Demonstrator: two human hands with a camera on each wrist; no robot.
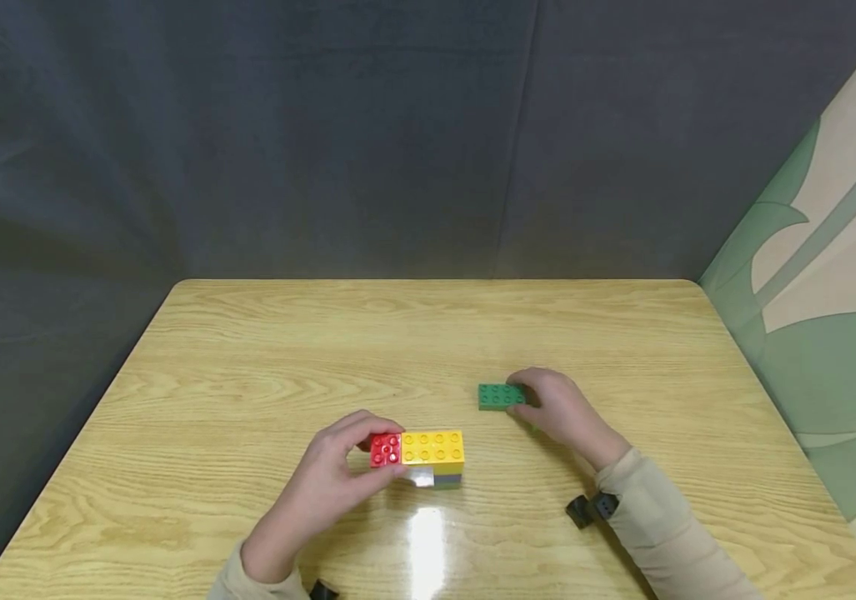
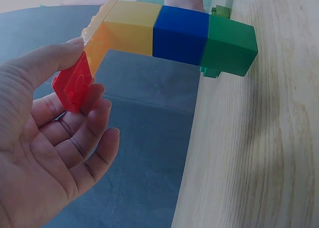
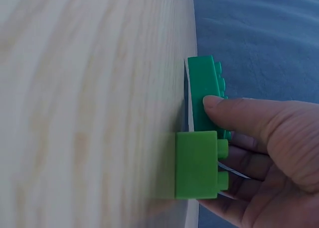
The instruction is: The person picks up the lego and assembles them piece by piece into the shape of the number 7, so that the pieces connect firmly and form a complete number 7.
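Note:
My left hand pinches a thin red brick between thumb and fingers. It sits at the left end of a long yellow brick, level with its top. That yellow brick caps an upright stack; in the left wrist view a yellow block, a blue block and a green block make up its column. Off to the right, my right hand holds a dark green brick by its right end, low over the table. Beside it a light green brick stands with studs up, mostly hidden by the hand in the head view.
The wood-grain table carries the bricks. A dark cloth rises behind its far edge, and a leaf-patterned curtain hangs along the right side. Black wrist gear shows at the right sleeve.

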